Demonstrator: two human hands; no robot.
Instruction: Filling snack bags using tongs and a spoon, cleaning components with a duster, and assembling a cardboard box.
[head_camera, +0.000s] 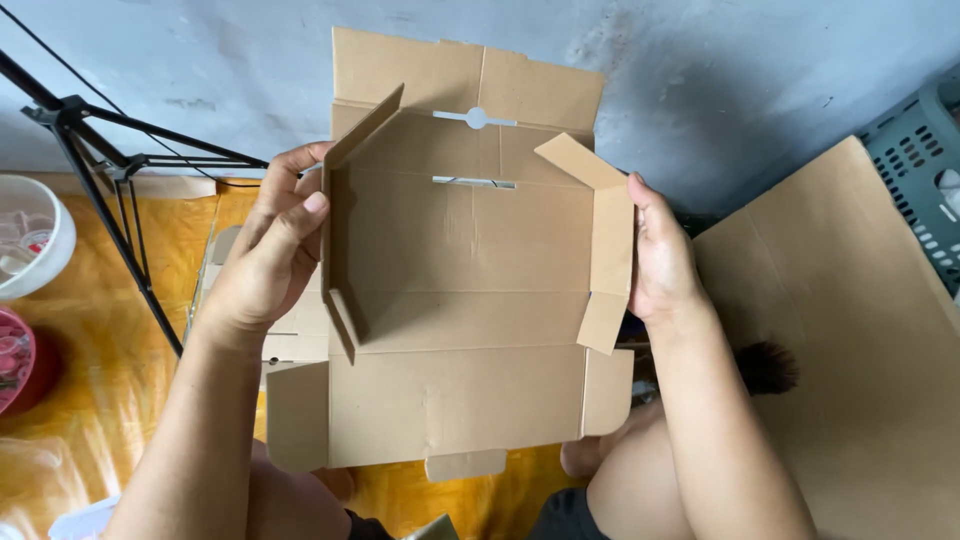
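Observation:
A brown cardboard box blank (465, 260), partly folded, is held up in the middle of the head view. Its two side walls stand upright and its small corner flaps angle inward. The back lid panel rises toward the wall; the front panel with a tab hangs down toward my lap. My left hand (270, 250) grips the left side wall, thumb inside, fingers behind. My right hand (655, 255) presses the right side wall from outside, thumb over its top edge. More flat cardboard pieces (290, 335) lie under the box at the left.
A black tripod (110, 170) stands at the left. A white bowl (35, 235) and a red container (15, 360) sit on the orange floor sheet (100, 400). A large flat cardboard sheet (850, 350) lies at right beside a grey plastic crate (920, 170). A grey wall is behind.

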